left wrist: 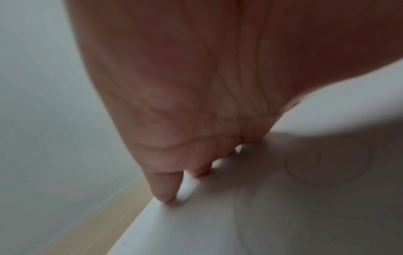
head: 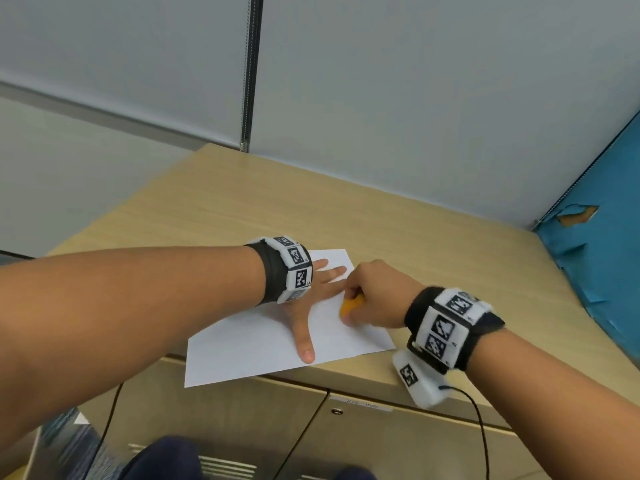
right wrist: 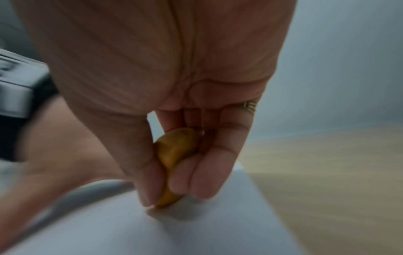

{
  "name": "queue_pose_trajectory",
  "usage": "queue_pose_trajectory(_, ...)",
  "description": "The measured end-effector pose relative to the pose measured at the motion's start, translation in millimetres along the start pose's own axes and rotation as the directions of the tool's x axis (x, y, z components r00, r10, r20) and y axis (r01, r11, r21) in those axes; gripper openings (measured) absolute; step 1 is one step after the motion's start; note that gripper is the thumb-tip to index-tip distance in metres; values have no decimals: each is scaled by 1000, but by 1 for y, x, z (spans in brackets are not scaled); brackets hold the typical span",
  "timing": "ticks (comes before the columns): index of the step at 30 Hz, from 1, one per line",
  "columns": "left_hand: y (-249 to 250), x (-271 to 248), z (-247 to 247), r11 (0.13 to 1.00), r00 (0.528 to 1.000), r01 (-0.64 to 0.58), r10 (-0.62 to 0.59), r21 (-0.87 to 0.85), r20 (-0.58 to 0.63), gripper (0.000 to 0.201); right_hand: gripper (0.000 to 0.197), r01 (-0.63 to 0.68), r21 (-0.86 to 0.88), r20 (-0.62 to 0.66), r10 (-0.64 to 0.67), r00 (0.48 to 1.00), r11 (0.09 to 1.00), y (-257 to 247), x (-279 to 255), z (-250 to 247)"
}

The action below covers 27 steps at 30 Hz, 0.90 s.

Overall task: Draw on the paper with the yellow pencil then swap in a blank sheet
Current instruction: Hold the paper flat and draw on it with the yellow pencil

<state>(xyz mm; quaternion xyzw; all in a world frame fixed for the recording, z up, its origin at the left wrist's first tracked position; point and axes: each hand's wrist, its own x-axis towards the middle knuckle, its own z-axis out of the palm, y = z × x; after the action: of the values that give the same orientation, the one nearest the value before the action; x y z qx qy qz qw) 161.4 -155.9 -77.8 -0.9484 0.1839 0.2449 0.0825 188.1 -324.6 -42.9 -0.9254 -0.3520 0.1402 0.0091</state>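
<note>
Head view: both forearms fill the foreground; left hand point(head: 313, 299) lies flat, fingers spread, pinning the paper point(head: 249, 348) on the wooden cabinet top point(head: 242, 202). Right hand point(head: 372, 294) pinches the yellow pencil point(head: 351, 304).

Left wrist view: fingertips point(left wrist: 165, 195) press the sheet; faint spirals, possibly drawn marks.

Right wrist view: pencil tip meets paper. Sheet is thin, floppy, slides easily; lift by a free corner.

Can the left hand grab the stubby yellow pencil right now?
Probably yes. The left hand lies flat on the white sheet of paper, right beside the stubby yellow pencil. But the right hand grips that pencil, covering most of it, so it must let go first.
</note>
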Motion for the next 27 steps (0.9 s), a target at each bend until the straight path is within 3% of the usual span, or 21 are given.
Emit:
queue_pose_trajectory(2, -2, 2, 1, 1000, 1000, 0, 0, 2, 1, 147, 19, 85, -23, 65, -83, 994, 996, -6, -11, 4)
queue_pose_trajectory(4, -4, 4, 4, 1000, 1000, 0, 0, 2, -1, 147, 21, 61, 5, 66, -62, 996, 998, -3, -8, 0)
queue_pose_trajectory(8, -4, 6, 4, 1000, 1000, 26, -27, 11, 12, 147, 23, -49, 49, -101, 54, 993, 998, 9, 7, -3)
queue_pose_trajectory(13, -1, 5, 1, 1000, 1000, 18, -18, 4, 12, 146, 22, 138, -1, 29, -138, 990, 990, -22, -20, 16)
queue_pose_trajectory(15, -2, 5, 3, 1000, 1000, 22, -22, 4, 7, 149, 25, 80, 13, 21, -81, 997, 997, -15, -15, 11)
queue_pose_trajectory(17, -3, 6, 4, 1000, 999, 27, -27, 10, 19, 151, 27, -26, 39, -64, 28, 998, 999, -1, -3, 3)
queue_pose_trajectory(19, -4, 6, 4, 999, 999, 35, -35, 7, 16, 150, 23, -53, 41, -115, 58, 992, 998, -1, -1, 4)
queue_pose_trajectory(24, -3, 5, 4, 998, 998, 66, -66, -20, 16, 151, 21, 138, -56, 65, -134, 989, 989, -38, -20, 15)
queue_pose_trajectory(27, -4, 9, 10, 998, 997, 65, -65, -3, -30, 158, 23, -14, -31, -19, 13, 1000, 999, -14, -6, -1)
